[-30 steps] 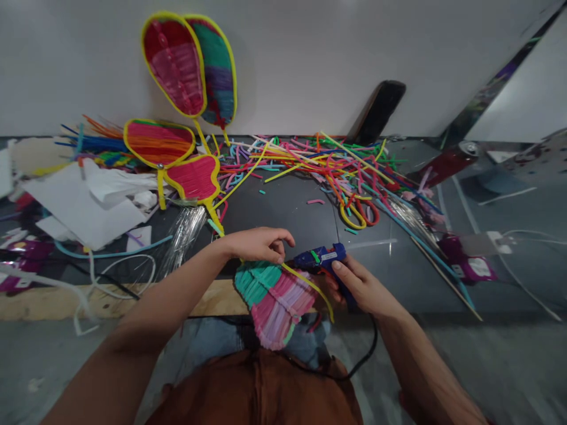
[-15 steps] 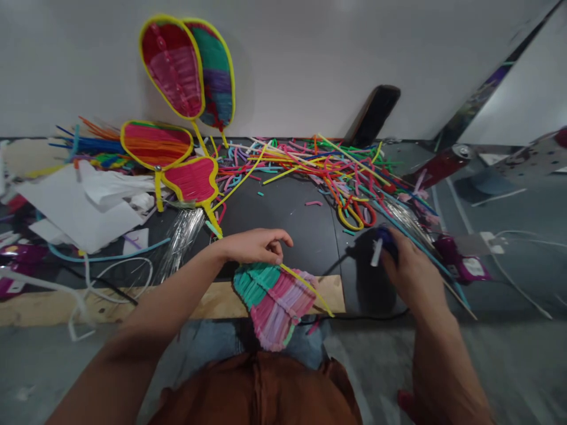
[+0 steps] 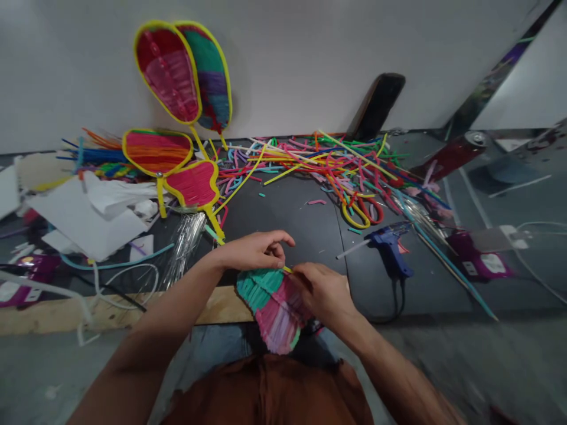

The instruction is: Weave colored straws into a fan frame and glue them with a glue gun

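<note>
A wing-shaped piece (image 3: pixel 272 313) wrapped in green, pink and lilac pipe cleaners hangs partly over the table's front edge, near my lap. My left hand (image 3: pixel 261 251) is closed at its upper edge, thumb and fingers pinching one end of a yellow pipe cleaner (image 3: pixel 287 270). My right hand (image 3: pixel 325 292) pinches the same yellow pipe cleaner just to the right, over the wing piece; most of the strip is hidden under my fingers. To the right, a blue glue gun (image 3: pixel 390 248) lies on the table with a glue stick poking out of its back.
Loose pipe cleaners (image 3: pixel 301 156) pile along the wall, with scissors (image 3: pixel 357 212) before them. Finished yellow-rimmed wings (image 3: pixel 170 77) lean at the left. A phone (image 3: pixel 376 106) and a red can (image 3: pixel 460 154) stand at the back right. Papers (image 3: pixel 88 218) and cables lie left.
My right hand has let go of the blue glue gun, leaving it on the table, and has moved left onto the yellow pipe cleaner. My left hand keeps its pinch.
</note>
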Tool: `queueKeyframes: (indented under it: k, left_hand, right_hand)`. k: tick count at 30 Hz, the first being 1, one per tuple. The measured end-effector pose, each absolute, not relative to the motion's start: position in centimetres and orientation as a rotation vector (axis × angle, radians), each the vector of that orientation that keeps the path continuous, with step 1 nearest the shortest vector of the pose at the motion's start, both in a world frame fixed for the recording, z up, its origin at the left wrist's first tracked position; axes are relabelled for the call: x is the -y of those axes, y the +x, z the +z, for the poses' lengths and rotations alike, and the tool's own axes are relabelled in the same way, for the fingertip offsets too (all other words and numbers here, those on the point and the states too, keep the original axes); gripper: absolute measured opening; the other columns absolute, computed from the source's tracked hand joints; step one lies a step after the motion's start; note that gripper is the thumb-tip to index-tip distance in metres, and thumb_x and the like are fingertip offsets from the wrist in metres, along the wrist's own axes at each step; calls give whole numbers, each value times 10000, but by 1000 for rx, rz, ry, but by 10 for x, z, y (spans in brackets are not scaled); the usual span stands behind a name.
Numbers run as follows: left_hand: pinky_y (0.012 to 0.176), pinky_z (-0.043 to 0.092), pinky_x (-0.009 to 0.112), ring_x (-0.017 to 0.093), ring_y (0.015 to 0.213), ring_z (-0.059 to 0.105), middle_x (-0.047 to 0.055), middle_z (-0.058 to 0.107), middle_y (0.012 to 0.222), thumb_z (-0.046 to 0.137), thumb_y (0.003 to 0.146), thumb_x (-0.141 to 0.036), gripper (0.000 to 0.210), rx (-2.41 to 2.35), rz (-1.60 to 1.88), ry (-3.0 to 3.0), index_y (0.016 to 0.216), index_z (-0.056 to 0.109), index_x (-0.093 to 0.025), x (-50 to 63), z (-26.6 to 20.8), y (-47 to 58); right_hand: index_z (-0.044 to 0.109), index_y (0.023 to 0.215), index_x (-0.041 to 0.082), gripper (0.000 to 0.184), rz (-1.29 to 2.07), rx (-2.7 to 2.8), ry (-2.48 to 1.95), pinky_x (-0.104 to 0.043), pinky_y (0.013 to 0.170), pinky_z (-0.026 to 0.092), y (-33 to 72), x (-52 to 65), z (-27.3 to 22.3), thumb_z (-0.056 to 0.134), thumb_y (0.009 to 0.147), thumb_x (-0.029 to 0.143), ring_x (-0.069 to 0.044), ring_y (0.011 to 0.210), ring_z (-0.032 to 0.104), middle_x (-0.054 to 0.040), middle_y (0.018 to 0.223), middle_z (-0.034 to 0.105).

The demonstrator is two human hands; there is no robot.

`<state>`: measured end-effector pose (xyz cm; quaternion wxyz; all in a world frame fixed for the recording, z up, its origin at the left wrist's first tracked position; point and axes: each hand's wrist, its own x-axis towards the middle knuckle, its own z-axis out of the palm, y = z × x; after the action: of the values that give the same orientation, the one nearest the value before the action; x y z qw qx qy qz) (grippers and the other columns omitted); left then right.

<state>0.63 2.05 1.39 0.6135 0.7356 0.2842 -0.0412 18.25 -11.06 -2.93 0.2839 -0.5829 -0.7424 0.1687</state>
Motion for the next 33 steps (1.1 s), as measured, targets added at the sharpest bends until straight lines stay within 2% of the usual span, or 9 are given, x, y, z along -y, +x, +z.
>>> queueKeyframes:
  k: [4,7,12,25,33]
  left_hand:
    - [821,474,307,188,960,608,81,624,1061,687,759,-337,654,-627,-40,1702,1325,404,-170,-17,17,0]
    - [869,455,325,219,1034,596,83,617,1151,699,715,-253,784,-663,-99,1887,1405,330,-200,-13,22,-6]
    - [839,440,305,214,968,614,62,647,1072,531,778,-153,731,-737,-157,2109,1459,269,-200,-3,24,-11]
    - [804,441,278,197,917,625,44,675,1035,507,786,-150,729,-752,-157,2156,1470,263,-208,5,29,-9]
    - [813,438,291,205,919,613,48,669,1029,517,793,-162,726,-754,-120,2152,1471,263,-208,6,28,-9]
  right_hand:
    - [650,896,210,149,402,1970,-1475,-266,701,458,188,114,-35,507,936,223,-175,734,644,-38,788,715]
    - [644,908,202,145,408,1971,-1438,-274,713,452,189,117,-34,504,939,215,-179,740,636,-38,791,711]
    - [639,875,206,153,434,1970,-1476,-258,660,426,189,119,-27,507,942,247,-165,705,640,-28,757,706]
    - [623,879,212,202,588,1926,-1723,-215,567,374,189,116,-21,466,936,326,-135,598,632,-6,675,676]
    - [618,799,218,192,789,1833,-1703,-197,513,335,190,115,-16,488,912,303,-101,489,532,32,588,611]
